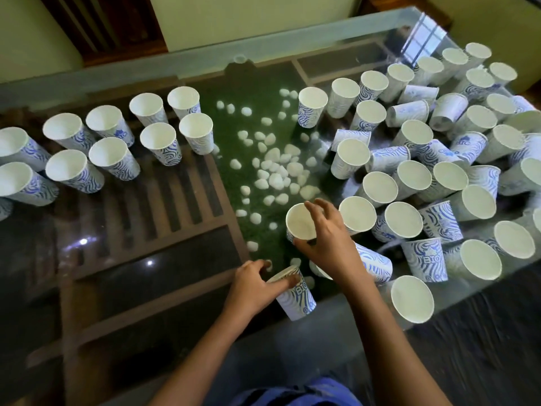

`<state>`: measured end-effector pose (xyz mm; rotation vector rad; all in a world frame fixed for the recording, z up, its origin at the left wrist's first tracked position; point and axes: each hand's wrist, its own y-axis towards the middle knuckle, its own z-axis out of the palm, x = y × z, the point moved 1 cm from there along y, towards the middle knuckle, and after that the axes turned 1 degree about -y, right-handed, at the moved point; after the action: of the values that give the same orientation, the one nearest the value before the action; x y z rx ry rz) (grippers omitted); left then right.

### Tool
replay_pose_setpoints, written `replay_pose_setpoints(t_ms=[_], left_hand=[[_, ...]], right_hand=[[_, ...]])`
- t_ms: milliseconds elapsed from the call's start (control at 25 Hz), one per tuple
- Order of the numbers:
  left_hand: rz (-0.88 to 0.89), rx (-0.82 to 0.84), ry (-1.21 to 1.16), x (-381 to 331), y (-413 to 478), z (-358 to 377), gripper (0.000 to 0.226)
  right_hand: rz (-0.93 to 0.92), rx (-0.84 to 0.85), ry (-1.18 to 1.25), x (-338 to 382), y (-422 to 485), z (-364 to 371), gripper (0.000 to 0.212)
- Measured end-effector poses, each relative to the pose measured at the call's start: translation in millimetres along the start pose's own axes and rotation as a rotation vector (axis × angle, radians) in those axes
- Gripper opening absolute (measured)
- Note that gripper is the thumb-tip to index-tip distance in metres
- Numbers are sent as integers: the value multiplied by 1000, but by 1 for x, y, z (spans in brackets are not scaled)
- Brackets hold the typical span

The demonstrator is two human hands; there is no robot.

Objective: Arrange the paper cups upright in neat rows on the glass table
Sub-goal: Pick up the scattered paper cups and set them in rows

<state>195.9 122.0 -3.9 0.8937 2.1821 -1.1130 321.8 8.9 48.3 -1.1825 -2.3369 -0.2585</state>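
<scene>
Near counter (164, 259) edge: left hand (254, 284) grips paper cup (297, 300).
Right hand (328, 235): clasps second cup (298, 222) at rim.
Handling: light, crushable; hold sidewall.

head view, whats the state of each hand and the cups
left hand: grips a cup at its rim
right hand: pinches another cup across its rim
left-hand cup: mouth up, tilt unclear
right-hand cup: upright, mouth up
left group of cups: upright, in two rows
right group of cups: unsorted, some upright, some on their sides
</scene>
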Motion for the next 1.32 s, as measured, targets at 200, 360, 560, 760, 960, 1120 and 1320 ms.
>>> replay_pose_setpoints(t_ms=[200, 360, 560, 760, 960, 1120, 1320], left_hand=[[-68, 54, -196, -2, -3, 5, 68], [33, -50, -317, 2, -8, -10, 62], [373, -485, -185, 11, -16, -41, 68], [352, -539, -238, 27, -17, -42, 84], [247, -528, -377, 37, -16, -36, 84], [260, -546, -403, 41, -14, -42, 75], [231, -602, -413, 60, -15, -68, 76]], right_hand=[[-5, 13, -22, 0, 1, 4, 68], [-27, 37, 59, 6, 2, 5, 72], [-69, 71, 145, 21, 4, 16, 76], [-27, 54, 258, 30, 0, 30, 88], [124, -43, 442, 31, -10, 45, 97], [215, -79, 506, 33, -13, 55, 87], [160, -58, 532, 59, -8, 68, 79]])
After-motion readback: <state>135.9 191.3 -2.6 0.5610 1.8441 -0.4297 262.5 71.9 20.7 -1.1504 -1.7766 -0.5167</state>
